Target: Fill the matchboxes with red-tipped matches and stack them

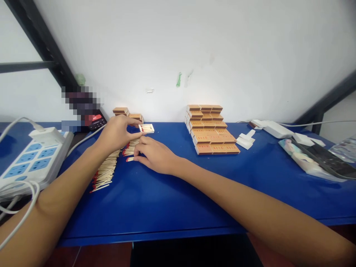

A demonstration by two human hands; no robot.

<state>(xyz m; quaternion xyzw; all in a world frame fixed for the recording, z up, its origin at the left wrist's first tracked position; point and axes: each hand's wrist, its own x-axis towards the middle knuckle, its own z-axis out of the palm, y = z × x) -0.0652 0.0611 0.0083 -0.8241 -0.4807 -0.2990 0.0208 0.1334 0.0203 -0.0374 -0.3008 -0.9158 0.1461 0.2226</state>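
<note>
My left hand (119,131) pinches the left end of a small white matchbox tray (151,129) between thumb and fingers. Some matches (147,128) lie inside that tray. Just below and to the right, my right hand (151,154) has its thumb and forefinger pressed together on a few red-tipped matches (130,159), whose heads point left. Beneath and beside my left wrist, a long spread of loose matches (104,170) lies on the blue table (155,207), heads to the left. Another bunch of matches (130,147) sits between my hands, partly hidden by them.
Stepped rows of orange matchboxes (213,137) stand against the wall, with a few more matchboxes (121,110) behind my left hand. A white power strip (33,159) with cables is at left. White card pieces (246,140) and a plastic packet (308,159) lie at right.
</note>
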